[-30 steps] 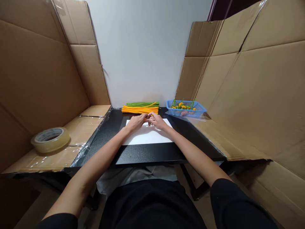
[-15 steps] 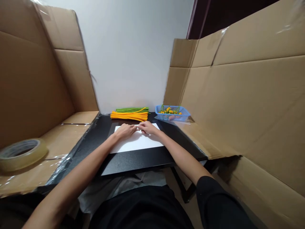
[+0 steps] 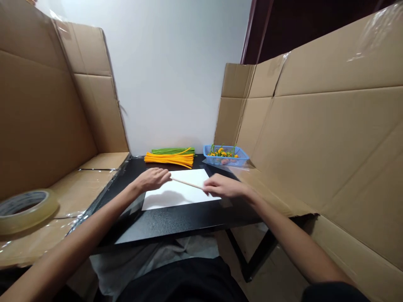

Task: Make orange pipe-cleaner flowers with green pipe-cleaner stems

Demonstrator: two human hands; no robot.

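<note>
A thin, pale, straight stick (image 3: 187, 183) spans the gap between my two hands, above a white sheet of paper (image 3: 176, 196). My left hand (image 3: 154, 178) is closed around its left end, over the sheet's left part. Fingers of my right hand (image 3: 222, 185), slightly smeared by motion, close on the other end near the sheet's right edge. Behind the paper lie a bundle of orange pipe cleaners (image 3: 168, 159) and a bundle of green pipe cleaners (image 3: 173, 150).
A blue basket (image 3: 242, 161) holding small orange and green pieces stands at the back right of the black table (image 3: 157, 224). Cardboard walls (image 3: 330, 138) rise on both sides. A roll of clear tape (image 3: 40, 214) lies on cardboard at left.
My hands were close together over the paper. They have drawn apart, the right moving right and nearer to me, and the stick now shows between them.
</note>
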